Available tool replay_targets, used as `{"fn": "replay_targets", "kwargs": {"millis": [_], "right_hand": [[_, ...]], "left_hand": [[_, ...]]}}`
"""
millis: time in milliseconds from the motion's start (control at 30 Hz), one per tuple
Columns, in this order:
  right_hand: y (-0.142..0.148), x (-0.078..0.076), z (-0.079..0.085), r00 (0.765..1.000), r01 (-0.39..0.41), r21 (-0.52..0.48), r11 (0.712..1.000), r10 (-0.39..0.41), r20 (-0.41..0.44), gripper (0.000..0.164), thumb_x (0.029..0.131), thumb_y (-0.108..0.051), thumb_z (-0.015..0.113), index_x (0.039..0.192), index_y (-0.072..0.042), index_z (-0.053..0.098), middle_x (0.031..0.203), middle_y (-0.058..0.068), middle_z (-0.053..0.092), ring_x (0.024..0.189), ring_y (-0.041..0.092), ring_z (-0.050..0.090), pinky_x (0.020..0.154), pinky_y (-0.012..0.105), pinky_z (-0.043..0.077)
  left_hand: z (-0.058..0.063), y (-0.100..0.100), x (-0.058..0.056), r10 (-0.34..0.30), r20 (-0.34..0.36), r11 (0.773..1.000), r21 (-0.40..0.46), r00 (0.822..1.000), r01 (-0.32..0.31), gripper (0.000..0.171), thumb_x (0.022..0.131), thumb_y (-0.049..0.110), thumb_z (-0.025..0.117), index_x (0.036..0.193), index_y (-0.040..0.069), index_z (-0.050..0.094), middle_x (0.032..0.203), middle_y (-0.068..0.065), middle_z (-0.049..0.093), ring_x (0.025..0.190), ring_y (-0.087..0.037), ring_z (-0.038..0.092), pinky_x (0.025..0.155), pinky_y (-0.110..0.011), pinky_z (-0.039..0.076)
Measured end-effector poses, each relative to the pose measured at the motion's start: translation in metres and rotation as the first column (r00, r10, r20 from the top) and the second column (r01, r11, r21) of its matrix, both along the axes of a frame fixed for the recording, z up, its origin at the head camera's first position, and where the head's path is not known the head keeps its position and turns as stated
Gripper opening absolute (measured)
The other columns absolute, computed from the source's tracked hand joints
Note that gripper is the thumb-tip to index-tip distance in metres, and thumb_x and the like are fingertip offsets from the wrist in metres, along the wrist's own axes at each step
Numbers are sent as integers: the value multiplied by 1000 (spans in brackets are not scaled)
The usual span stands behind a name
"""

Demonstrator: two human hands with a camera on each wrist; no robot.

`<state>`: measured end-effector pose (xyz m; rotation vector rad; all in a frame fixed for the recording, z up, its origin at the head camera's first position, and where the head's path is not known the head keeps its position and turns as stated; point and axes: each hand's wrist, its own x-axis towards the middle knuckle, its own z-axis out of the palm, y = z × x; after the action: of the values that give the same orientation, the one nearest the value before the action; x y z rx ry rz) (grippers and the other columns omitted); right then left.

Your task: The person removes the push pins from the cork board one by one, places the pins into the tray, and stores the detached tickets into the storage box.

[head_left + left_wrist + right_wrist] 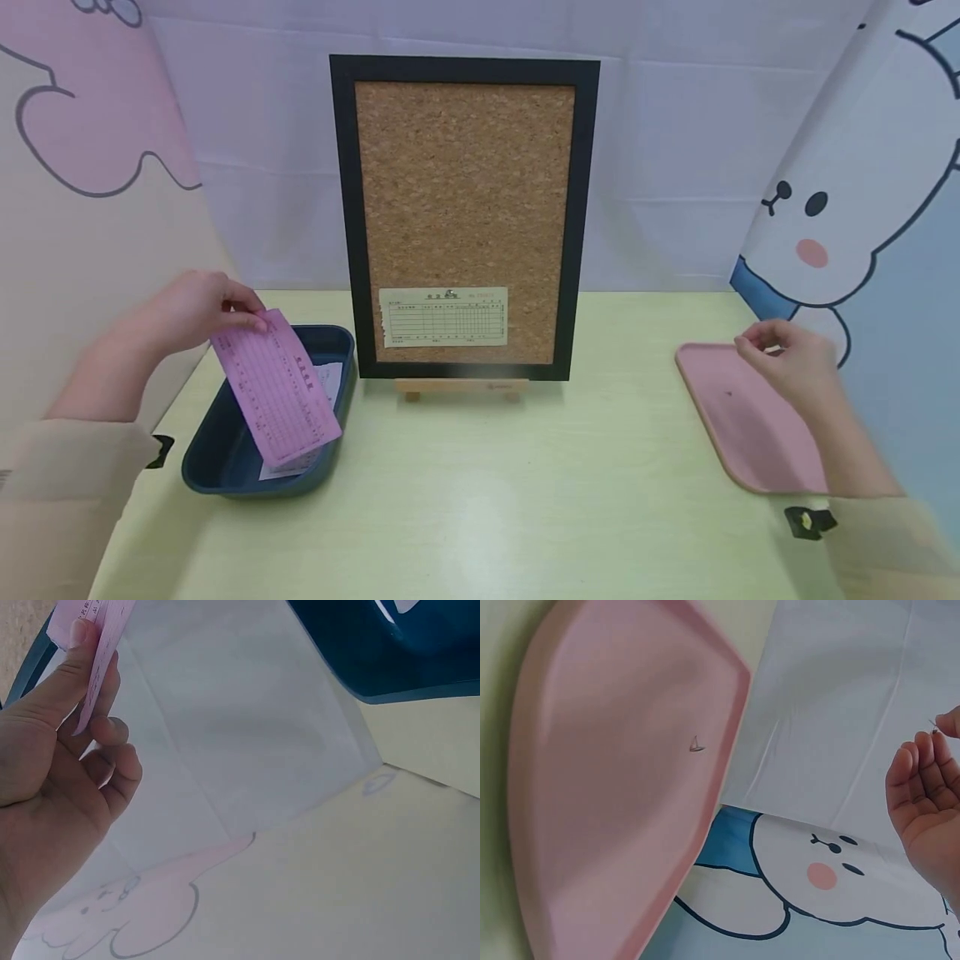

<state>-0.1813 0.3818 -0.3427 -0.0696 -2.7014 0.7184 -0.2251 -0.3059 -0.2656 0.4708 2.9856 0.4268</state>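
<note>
My left hand [198,312] pinches a pink printed receipt slip [277,387] by its upper edge, above a dark blue bin [197,454]. Thumb and fingers grip the same slip [112,637] in the left wrist view. Over the pink tray [757,450], my right hand [798,367] pinches a tiny thumbtack [933,724], mostly hidden by the fingertips. Another small metal thumbtack [696,745] lies on the tray. A pale printed slip [444,318] is fixed low on the corkboard [465,200], with a small tack at its top edge.
A small wooden stand [461,386] holds the black-framed corkboard upright at the back of the pale table [480,500]. White paper slips [330,382] lie in the blue bin. Behind hangs a white cloth [667,167], with cartoon prints at both sides.
</note>
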Motion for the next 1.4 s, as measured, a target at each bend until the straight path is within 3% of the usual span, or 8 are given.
{"fn": "replay_targets", "kwargs": {"millis": [200,367,633,800,1167,1400], "right_hand": [[8,-5,-16,990,-46,16,999,44,131,26,90,-28,61,96,-3,61,87,14,62,73,16,51,52,22,44],[15,-8,-29,978,-102,15,995,98,185,26,91,-26,62,96,-1,60,84,12,62,67,12,51,52,23,45],[24,-11,-43,969,-146,42,988,134,208,19,88,-21,65,90,-3,60,79,7,61,66,7,49,52,23,44],[32,-13,-53,962,-199,72,977,182,202,15,84,-16,69,86,-3,61,77,5,60,61,2,46,51,23,42],[45,-21,-63,926,-286,122,950,242,290,12,81,-16,71,80,-8,63,74,0,57,66,7,46,57,23,40],[54,-23,-71,910,-337,98,936,297,290,11,80,-12,72,79,-8,62,74,-1,56,67,2,44,59,21,40]], "left_hand": [[-14,0,-5,-14,42,1000,1,999,14,22,82,16,73,101,5,71,81,-6,65,62,-15,56,57,-28,47],[-24,-1,-11,-35,32,999,-5,999,35,16,82,12,73,96,5,72,80,-5,65,62,-15,56,56,-28,47],[-43,-4,-17,-76,41,997,-17,996,77,10,81,11,74,90,10,72,79,-2,61,71,-18,53,59,-28,46],[-53,-5,-20,-88,44,996,-20,995,89,7,80,10,74,87,9,72,78,-2,64,67,-17,54,61,-29,47],[-75,-1,-30,-107,97,994,-5,989,108,5,80,14,74,83,11,72,76,-1,62,69,-17,53,61,-29,46],[-87,5,-36,-175,101,983,-32,979,179,5,79,14,75,77,12,71,71,2,61,67,-14,52,62,-28,45]]}}
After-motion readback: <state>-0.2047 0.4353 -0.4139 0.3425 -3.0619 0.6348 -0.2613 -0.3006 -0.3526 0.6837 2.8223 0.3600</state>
